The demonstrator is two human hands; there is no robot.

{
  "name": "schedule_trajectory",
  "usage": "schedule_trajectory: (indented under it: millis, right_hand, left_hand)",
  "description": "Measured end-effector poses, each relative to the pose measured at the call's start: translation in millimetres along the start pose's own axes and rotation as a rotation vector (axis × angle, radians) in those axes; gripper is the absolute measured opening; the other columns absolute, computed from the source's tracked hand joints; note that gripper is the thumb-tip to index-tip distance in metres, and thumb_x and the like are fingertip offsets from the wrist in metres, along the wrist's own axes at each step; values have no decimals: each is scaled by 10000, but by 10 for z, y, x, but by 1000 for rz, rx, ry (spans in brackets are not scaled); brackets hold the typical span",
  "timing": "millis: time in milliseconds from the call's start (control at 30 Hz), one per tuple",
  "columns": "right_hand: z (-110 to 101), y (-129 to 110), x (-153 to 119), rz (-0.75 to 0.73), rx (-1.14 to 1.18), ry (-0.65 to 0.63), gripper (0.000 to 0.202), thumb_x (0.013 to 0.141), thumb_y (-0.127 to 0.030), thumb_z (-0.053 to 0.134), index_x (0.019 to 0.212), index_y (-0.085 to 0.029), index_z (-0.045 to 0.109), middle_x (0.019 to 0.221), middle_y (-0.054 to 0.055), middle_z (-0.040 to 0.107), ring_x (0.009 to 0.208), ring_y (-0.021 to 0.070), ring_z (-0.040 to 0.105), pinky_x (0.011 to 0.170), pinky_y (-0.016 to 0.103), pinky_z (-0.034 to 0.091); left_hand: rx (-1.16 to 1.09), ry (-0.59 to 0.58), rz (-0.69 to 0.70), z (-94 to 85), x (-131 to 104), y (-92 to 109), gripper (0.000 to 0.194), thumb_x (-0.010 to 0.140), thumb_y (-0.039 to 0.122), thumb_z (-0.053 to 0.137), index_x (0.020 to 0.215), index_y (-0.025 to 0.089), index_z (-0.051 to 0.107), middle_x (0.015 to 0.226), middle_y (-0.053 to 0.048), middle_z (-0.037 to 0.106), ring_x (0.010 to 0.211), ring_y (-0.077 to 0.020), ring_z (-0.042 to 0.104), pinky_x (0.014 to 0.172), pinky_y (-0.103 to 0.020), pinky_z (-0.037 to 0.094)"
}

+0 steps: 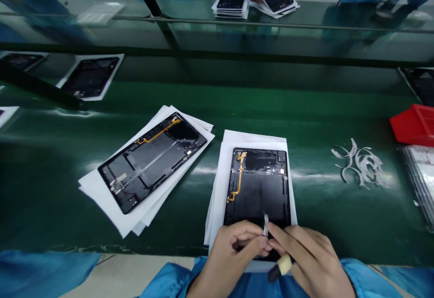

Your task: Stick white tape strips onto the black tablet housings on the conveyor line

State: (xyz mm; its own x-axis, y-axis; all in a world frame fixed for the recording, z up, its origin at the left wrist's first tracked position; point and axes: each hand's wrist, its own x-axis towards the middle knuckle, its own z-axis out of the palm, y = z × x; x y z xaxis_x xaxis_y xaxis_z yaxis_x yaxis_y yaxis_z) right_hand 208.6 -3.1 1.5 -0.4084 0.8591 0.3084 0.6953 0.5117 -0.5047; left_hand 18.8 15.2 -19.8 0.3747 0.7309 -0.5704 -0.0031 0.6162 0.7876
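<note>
A black tablet housing [259, 189] with an orange flex cable lies on white sheets [219, 194] in front of me. Over its lower end, my left hand [233, 253] is closed, thumb and fingers pinched near the lower end of a small whitish strip [266, 225]. My right hand [308, 257] touches the strip's right side with a fingertip, while its curled lower fingers hold a tool with a cream and black end [280, 267]. The tool's other end is hidden. To the left, a second housing [152, 162] with a long grey cable rests tilted on more white sheets.
Curled white strips [362, 162] lie on the green table [315, 225] at the right, near a red bin [415, 124] and stacked clear trays [420, 176]. Another housing [91, 76] is at the back left. Beyond the dark rail [210, 54], people in blue handle housings.
</note>
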Motion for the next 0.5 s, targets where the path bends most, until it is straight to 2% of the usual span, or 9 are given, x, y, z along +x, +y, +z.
schedule_trajectory:
  millis: [133, 300, 400, 500]
  right_hand:
    - [-37, 4, 83, -66, -104, -45, 464, 1035, -173, 167, 1152, -109, 611, 787, 56, 710, 625, 139, 680, 590, 247, 552]
    - [-23, -46, 105, -179, -406, -65, 457, 972, -60, 173, 1108, -2, 606, 710, 102, 676, 530, 185, 628, 488, 313, 496]
    - [-11, -6, 136, -170, -443, -92, 426, 937, -21, 202, 1035, -41, 616, 698, 92, 648, 514, 187, 599, 481, 318, 470]
    - [-2, 114, 184, -30, -274, -140, 391, 912, 5, 236, 1038, -125, 583, 751, 49, 622, 534, 164, 582, 500, 290, 459]
  left_hand:
    - [247, -1, 143, 7, -8, 45, 255, 888, 392, 624, 890, 186, 775, 744, -43, 737, 729, -191, 696, 697, -251, 563]
    - [516, -14, 289, 60, 74, 105, 219, 937, 326, 559, 961, 249, 762, 921, -19, 763, 818, -191, 707, 761, -235, 549]
    - [633, -3, 403, 54, 125, 122, 226, 952, 277, 521, 972, 283, 747, 912, -2, 761, 806, -185, 708, 784, -237, 546]
    - [740, -24, 465, -95, 27, 106, 203, 931, 269, 551, 1012, 339, 723, 905, 18, 754, 822, -197, 708, 794, -247, 549]
